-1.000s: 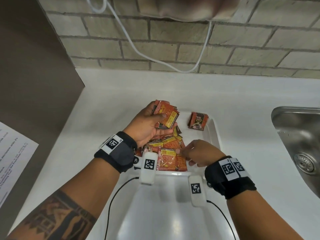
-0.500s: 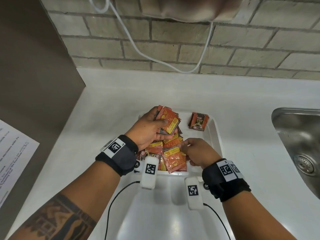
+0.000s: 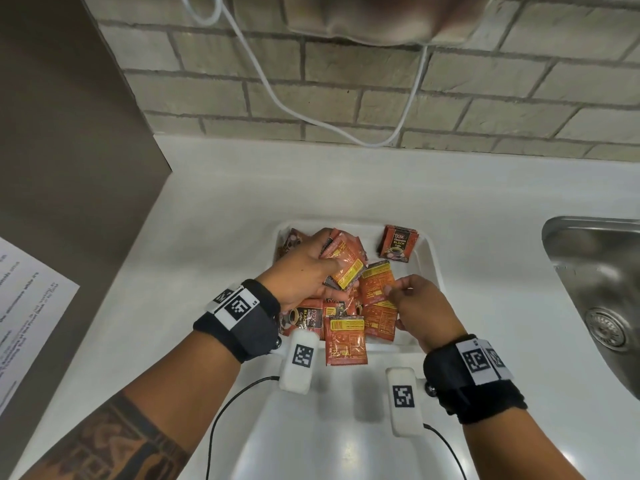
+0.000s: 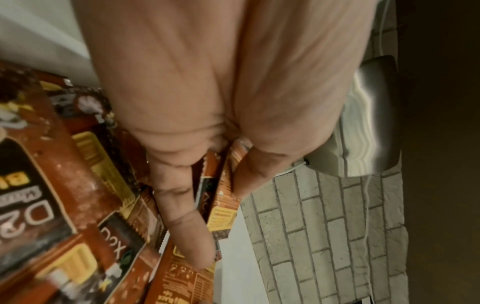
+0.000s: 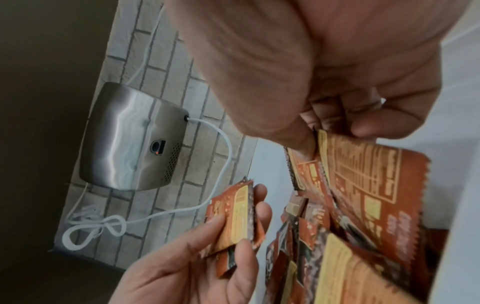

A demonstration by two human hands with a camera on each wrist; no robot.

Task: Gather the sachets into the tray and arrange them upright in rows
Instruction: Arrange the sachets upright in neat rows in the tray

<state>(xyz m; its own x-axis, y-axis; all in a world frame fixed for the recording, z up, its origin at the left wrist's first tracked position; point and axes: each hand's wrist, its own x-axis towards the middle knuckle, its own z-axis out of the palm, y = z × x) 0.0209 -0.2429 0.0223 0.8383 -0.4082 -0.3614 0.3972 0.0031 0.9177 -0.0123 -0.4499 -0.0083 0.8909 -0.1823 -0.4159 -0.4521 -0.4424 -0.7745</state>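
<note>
white counter (image 3: 214, 216), brick wall (image 3: 346, 81), sink (image 3: 595, 271); both hands' fingers gripping sachets (image 3: 346, 268).

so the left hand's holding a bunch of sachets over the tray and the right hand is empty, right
Not quite. The left hand does hold a bunch of sachets over the tray, but the right hand is not empty: it pinches one sachet by its edge, as the right wrist view shows.

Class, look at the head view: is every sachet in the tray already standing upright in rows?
No: most sachets lie flat and jumbled in the tray.
</note>
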